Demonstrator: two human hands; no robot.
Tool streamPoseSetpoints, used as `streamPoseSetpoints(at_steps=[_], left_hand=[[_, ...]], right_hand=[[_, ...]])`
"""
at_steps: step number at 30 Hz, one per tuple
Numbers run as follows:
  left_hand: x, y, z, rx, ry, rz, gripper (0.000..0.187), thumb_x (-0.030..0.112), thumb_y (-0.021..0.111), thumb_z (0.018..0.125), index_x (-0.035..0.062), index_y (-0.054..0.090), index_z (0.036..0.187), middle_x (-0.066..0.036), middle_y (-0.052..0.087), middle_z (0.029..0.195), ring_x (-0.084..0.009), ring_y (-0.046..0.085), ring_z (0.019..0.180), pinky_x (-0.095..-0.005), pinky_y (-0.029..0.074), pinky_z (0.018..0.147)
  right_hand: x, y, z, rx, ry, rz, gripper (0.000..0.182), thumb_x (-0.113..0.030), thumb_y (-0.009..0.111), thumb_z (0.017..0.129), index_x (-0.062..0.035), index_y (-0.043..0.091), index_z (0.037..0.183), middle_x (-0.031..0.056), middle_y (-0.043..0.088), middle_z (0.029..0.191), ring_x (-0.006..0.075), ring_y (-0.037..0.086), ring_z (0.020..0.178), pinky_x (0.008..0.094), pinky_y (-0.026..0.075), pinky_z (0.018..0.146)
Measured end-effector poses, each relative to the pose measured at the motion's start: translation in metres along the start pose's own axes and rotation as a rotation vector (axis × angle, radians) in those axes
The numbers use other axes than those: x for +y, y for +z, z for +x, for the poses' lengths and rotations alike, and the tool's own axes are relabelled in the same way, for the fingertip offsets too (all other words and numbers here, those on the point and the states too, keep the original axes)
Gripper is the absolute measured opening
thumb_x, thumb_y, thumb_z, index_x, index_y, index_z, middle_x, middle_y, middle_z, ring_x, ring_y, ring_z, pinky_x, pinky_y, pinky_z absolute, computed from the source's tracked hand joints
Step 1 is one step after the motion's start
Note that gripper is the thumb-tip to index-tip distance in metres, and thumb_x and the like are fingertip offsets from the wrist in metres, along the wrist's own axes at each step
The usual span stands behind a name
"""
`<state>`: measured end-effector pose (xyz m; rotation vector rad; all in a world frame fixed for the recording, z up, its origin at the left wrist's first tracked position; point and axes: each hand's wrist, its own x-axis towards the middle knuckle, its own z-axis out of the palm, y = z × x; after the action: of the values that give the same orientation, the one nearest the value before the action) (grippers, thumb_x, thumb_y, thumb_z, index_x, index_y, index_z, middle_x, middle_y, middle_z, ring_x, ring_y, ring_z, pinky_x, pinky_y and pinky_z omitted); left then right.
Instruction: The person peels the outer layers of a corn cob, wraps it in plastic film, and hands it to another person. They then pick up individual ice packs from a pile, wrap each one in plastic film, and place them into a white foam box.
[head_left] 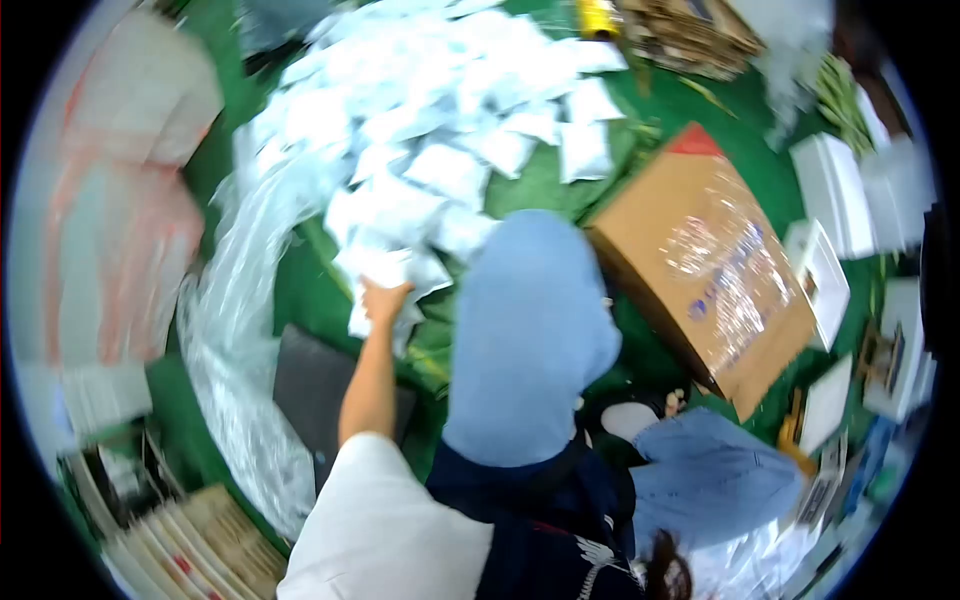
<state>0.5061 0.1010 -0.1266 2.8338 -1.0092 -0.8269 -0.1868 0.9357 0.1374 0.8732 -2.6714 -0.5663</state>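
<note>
My left hand [385,300] reaches forward to the near edge of a large heap of white packets [440,85]. Its fingers close on a white packet [388,266], and other packets lie around and under it. The packets look like small, puffy, sealed pouches; any print on them is too blurred to read. A clear plastic sheet [225,330] runs along the left side of the heap. My right hand is not to be seen; my body and bent leg [530,330] take up the lower middle.
A large cardboard box [720,270] with clear tape stands at the right on the green floor [300,280]. White foam boxes [835,195] line the far right. Flattened cardboard [690,35] lies at the back. A dark grey pad [315,385] sits beneath my left forearm.
</note>
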Motion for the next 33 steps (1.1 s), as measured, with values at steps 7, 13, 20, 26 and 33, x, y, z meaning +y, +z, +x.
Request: streamPoseSetpoints(at_steps=[7,13,20,26,33], left_hand=[[0.175,-0.173,-0.108,-0.097,1.034,-0.688,0.079,0.018,0.07,0.067,-0.0011,0.035,0.136,-0.015,0.052,0.121,-0.0263,0.054,0.109,-0.0398,0.045,0.094],[0.332,-0.157,-0.333,-1.206,1.562,-0.625,0.048,0.027,0.073,0.078,0.0018,0.054,0.114,-0.007,0.062,0.099,-0.0156,0.061,0.091,-0.0314,0.049,0.083],[0.347,0.03,-0.357,-0.955,1.702,-0.279,0.07,0.05,0.052,0.093,-0.0038,0.038,0.135,-0.019,0.051,0.131,-0.0272,0.052,0.119,-0.0368,0.043,0.096],[0.285,0.067,-0.315,-0.042,1.495,0.493,0.068,0.054,0.064,0.081,-0.0071,0.055,0.109,-0.024,0.065,0.094,-0.0378,0.064,0.088,-0.0443,0.051,0.078],[0.306,0.106,-0.278,-0.894,1.134,0.054,0.034,0.028,0.058,0.088,0.0069,0.049,0.063,-0.005,0.049,0.054,-0.0202,0.05,0.047,-0.0346,0.041,0.046]], right_hand=[[-0.372,-0.312,0.224,0.038,0.035,1.3,0.057,-0.007,0.055,0.086,-0.001,0.037,0.14,0.0172,0.049,0.133,0.0258,0.051,0.12,0.0377,0.039,0.102],[-0.586,-0.346,0.318,-0.067,-0.71,1.573,0.115,-0.035,0.084,0.063,-0.003,0.013,0.149,0.0199,0.028,0.148,0.0332,0.033,0.135,0.042,0.029,0.11],[-0.605,-0.233,0.372,-0.598,-0.088,2.09,0.104,-0.029,0.088,0.056,0.0007,0.031,0.138,0.0144,0.053,0.124,0.0305,0.056,0.11,0.0415,0.043,0.096],[-0.633,-0.162,0.402,-0.001,-0.15,1.09,0.101,-0.027,0.083,0.051,-0.0019,0.035,0.136,0.0195,0.051,0.122,0.0371,0.048,0.114,0.0467,0.037,0.099],[-0.661,-0.12,0.382,-0.02,-0.298,0.741,0.105,-0.032,0.08,0.051,-0.0075,0.032,0.142,0.0178,0.046,0.128,0.0377,0.045,0.114,0.0457,0.033,0.1]])
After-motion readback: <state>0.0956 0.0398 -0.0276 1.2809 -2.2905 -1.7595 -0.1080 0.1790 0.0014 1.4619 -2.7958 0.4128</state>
